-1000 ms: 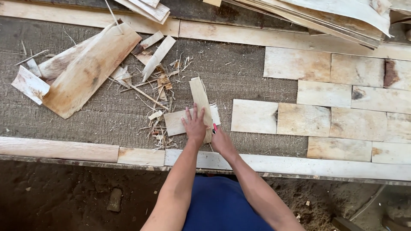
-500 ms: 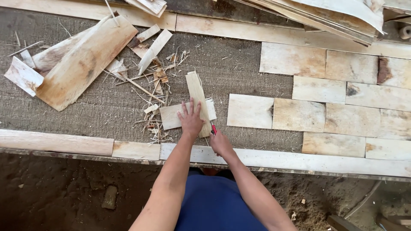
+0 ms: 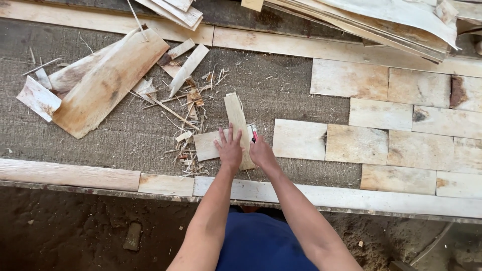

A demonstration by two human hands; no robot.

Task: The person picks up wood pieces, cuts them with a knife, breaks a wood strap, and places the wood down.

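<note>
My left hand (image 3: 230,149) presses flat, fingers spread, on a small pale veneer piece (image 3: 207,144) where a narrow upright veneer strip (image 3: 236,116) crosses it. My right hand (image 3: 262,153) sits just to the right of the strip, closed on a red-and-white utility knife (image 3: 253,132) whose tip pokes out above the fingers beside the strip's edge. Both pieces lie on a rough grey-brown mat (image 3: 281,90).
Rectangular veneer tiles (image 3: 381,113) lie in rows to the right. A large veneer slab (image 3: 103,85) and scraps lie at left, splinters (image 3: 186,108) in between. Long boards (image 3: 65,175) edge the near side; stacked sheets (image 3: 391,20) lie at the top. Dirt floor below.
Both hands stay on the crossed veneer pieces; the view has shifted slightly, and the hands sit a little lower along the strip.
</note>
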